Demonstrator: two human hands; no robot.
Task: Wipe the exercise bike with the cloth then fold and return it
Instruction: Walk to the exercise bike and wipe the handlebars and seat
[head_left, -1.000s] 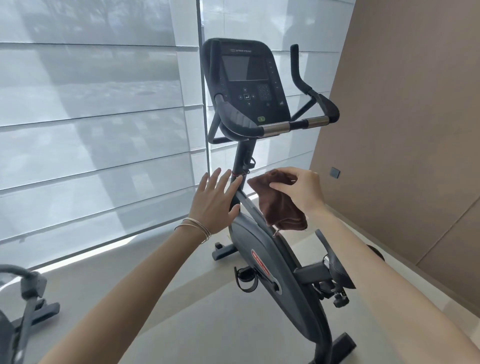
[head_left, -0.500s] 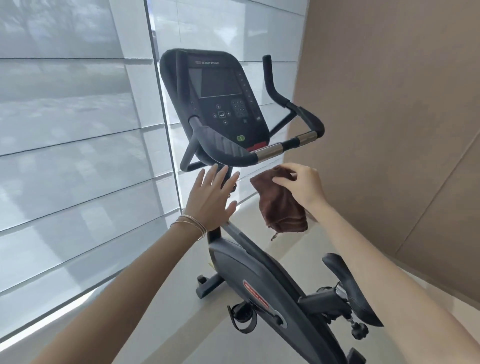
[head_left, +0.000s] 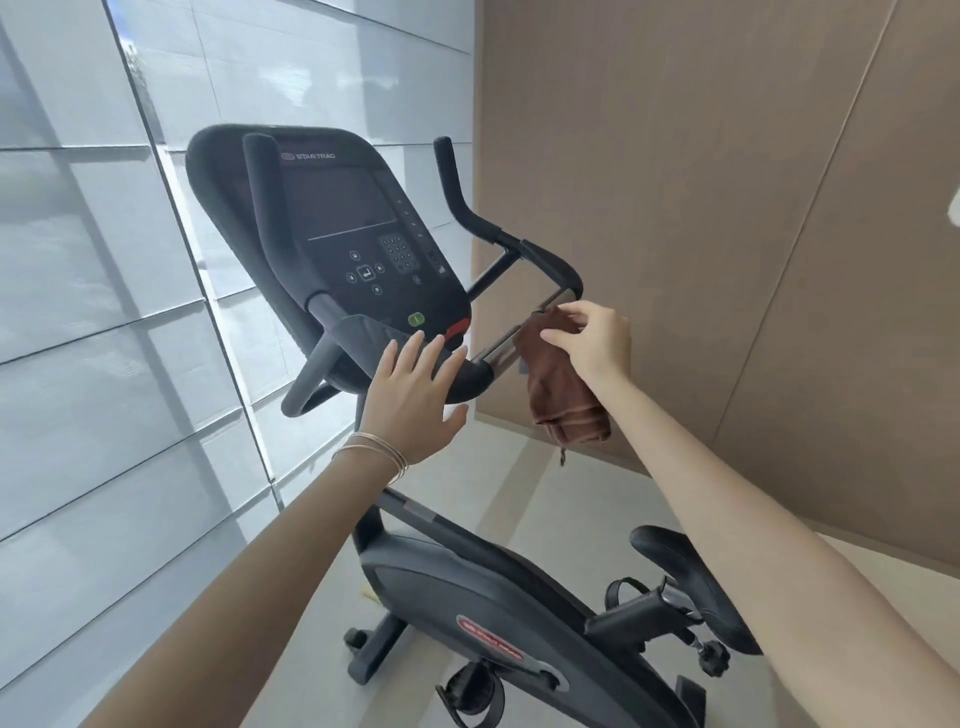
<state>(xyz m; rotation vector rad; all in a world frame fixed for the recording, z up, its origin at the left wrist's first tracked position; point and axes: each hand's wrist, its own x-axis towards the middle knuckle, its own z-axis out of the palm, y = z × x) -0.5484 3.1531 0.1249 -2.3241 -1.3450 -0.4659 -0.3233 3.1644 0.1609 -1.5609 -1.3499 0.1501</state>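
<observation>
Little wiping is judged done: the brown cloth (head_left: 563, 387), pinched in the right hand (head_left: 592, 345), meets the chrome handlebar section (head_left: 519, 332); the left hand (head_left: 415, 395) is spread empty; folding remains.

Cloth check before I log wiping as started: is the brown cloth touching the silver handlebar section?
Touching. The head view shows the brown cloth, held by the right hand, bunched directly against the silver handlebar section with no gap.

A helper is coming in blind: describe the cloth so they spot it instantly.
Find the black exercise bike by the window. On the right of its handlebar, the right hand holds the cloth against the silver section. It is the only brown, limp thing there.
</observation>
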